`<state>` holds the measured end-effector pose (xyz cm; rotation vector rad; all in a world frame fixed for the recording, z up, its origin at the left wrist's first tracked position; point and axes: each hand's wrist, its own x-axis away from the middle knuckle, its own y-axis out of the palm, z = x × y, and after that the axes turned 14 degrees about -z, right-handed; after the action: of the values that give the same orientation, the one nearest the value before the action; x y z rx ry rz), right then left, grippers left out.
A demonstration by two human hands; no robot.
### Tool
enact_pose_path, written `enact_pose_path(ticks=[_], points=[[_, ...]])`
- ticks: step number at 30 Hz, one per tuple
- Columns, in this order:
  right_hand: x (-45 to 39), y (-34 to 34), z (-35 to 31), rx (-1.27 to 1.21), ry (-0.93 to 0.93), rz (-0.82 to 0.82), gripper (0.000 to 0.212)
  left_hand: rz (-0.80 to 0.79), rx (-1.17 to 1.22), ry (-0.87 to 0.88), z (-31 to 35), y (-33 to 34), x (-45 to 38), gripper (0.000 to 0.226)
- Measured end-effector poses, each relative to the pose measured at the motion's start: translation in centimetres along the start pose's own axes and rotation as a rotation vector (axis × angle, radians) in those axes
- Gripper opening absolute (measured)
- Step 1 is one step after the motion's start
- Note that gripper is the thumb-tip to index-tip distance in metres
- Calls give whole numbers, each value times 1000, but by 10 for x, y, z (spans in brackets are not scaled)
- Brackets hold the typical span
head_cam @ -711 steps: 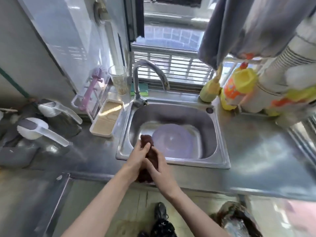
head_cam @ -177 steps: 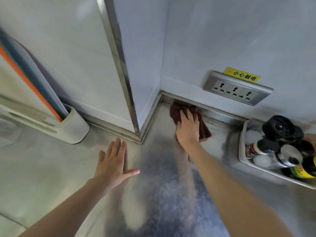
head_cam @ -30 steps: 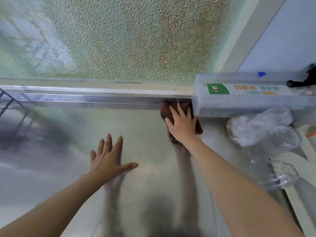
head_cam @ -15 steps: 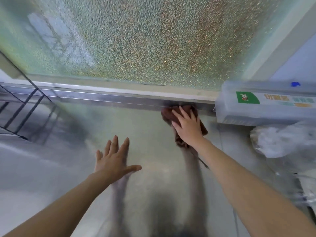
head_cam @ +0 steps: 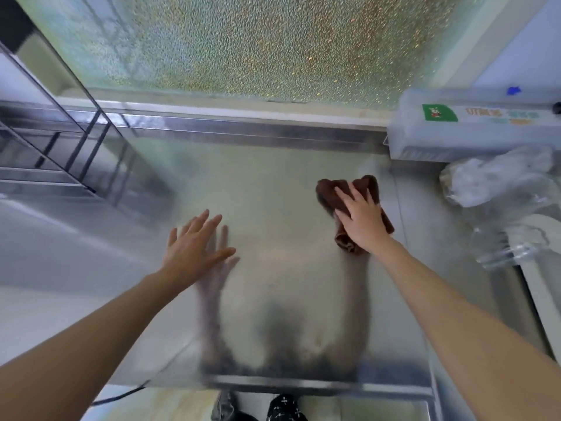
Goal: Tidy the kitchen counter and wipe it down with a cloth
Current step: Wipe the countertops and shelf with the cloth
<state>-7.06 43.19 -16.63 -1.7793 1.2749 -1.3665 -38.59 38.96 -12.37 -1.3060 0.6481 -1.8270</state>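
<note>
Nearest us, our left hand lies flat on the shiny steel counter, fingers spread wide. Further out, our right hand presses the crumpled dark-brown cloth, fingers straight. The crinkled clear plastic bags lie near; a wide sweep could drag them. The cloth has come back from the rear ledge toward us.

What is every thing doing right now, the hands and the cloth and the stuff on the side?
left hand: fingers spread straight, over the counter, holding nothing
right hand: flat, pressing on the cloth
brown cloth: crumpled, lying on the counter under the right hand
clear box: lying along the back edge, lid shut
plastic bags: crumpled, heaped beside the box
</note>
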Motion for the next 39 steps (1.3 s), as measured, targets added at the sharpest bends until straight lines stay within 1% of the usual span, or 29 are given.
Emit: enact_pose_path(ticks=[1, 2, 4, 5, 7, 8, 10, 13, 15, 16, 17, 20, 22, 23, 24, 25, 27, 28, 29, 30, 31, 32, 34, 36, 37, 38, 39], points=[[9, 7, -12, -8, 5, 7, 51, -9, 9, 16, -1, 4, 4, 75], [20, 19, -29, -3, -42, 0, 52, -20, 15, 28, -2, 9, 8, 76], [45, 49, -64, 31, -231, -41, 53, -58, 4, 47, -4, 20, 15, 78], [57, 61, -77, 44, -315, -86, 54, -79, -11, 57, -5, 26, 18, 79], [69, 70, -79, 57, -406, -151, 54, -109, -43, 78, -7, 35, 24, 79], [68, 66, -69, 62, -422, -141, 54, -112, -55, 90, -8, 38, 27, 79], [65, 55, -38, 35, -370, -55, 54, -110, -63, 118, -8, 40, 32, 78], [81, 39, 22, -105, -71, 110, 50, -89, -58, 172, -5, 42, 39, 76], [109, 43, 32, -163, 72, 184, 49, -84, -59, 205, -2, 46, 42, 75], [124, 53, 24, -177, 82, 197, 49, -85, -64, 218, 0, 48, 43, 75], [140, 66, 11, -177, 50, 186, 48, -89, -74, 231, 2, 51, 44, 75], [179, 104, -28, -142, -118, 50, 48, -107, -112, 282, 11, 60, 46, 75], [186, 106, -24, -119, -167, 19, 49, -119, -126, 317, 17, 65, 46, 75], [185, 101, -13, -107, -147, 30, 49, -121, -130, 333, 19, 67, 47, 75], [184, 97, -1, -112, -89, 58, 50, -121, -131, 345, 21, 67, 48, 75], [184, 92, 13, -131, 8, 104, 50, -119, -128, 352, 22, 67, 49, 74], [192, 85, 37, -220, 277, 235, 50, -118, -126, 355, 20, 66, 52, 74], [199, 85, 40, -267, 397, 296, 49, -121, -133, 353, 18, 65, 54, 74], [206, 89, 35, -293, 471, 342, 49, -122, -140, 351, 15, 65, 56, 74], [212, 96, 22, -292, 497, 358, 50, -123, -139, 349, 12, 65, 57, 74], [218, 107, 2, -278, 464, 349, 50, -120, -134, 349, 8, 66, 59, 74], [222, 121, -21, -256, 384, 327, 51, -118, -133, 348, 5, 67, 60, 74], [232, 148, -68, -198, 170, 255, 53, -120, -152, 343, -1, 69, 62, 73], [237, 155, -81, -147, 27, 201, 54, -124, -174, 337, -4, 71, 64, 73], [236, 149, -73, -131, 11, 191, 53, -124, -176, 340, -4, 70, 64, 72], [233, 143, -58, -115, 50, 194, 52, -125, -171, 346, -4, 69, 65, 72], [231, 137, -42, -114, 130, 217, 53, -126, -165, 353, -4, 68, 66, 72]])
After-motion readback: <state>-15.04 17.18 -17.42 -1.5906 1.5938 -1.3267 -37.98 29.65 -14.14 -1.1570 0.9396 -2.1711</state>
